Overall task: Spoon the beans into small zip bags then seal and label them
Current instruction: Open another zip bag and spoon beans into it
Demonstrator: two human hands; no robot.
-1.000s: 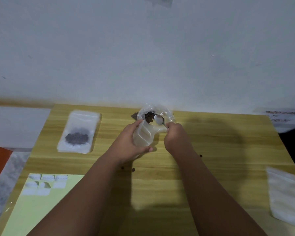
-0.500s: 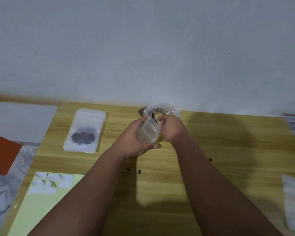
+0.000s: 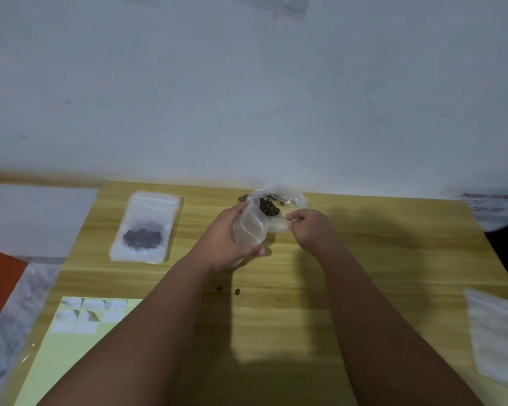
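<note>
Filling step. The left hand (image 3: 223, 241) grips an open zip bag (image 3: 248, 230) upright above the table (image 3: 364, 244), fingers curled round its body. The right hand (image 3: 313, 230) pinches the handle of a spoon (image 3: 276, 214) heaped with beans (image 3: 267, 207), held at the bag's mouth, just in front of the supply bag (image 3: 294, 197). The next move probably calls for tipping the spoon inward so nothing spills; stray beans (image 3: 237, 292) lie nearby. One filled bag (image 3: 147, 227) lies left; labels (image 3: 91, 313) wait unused.
</note>
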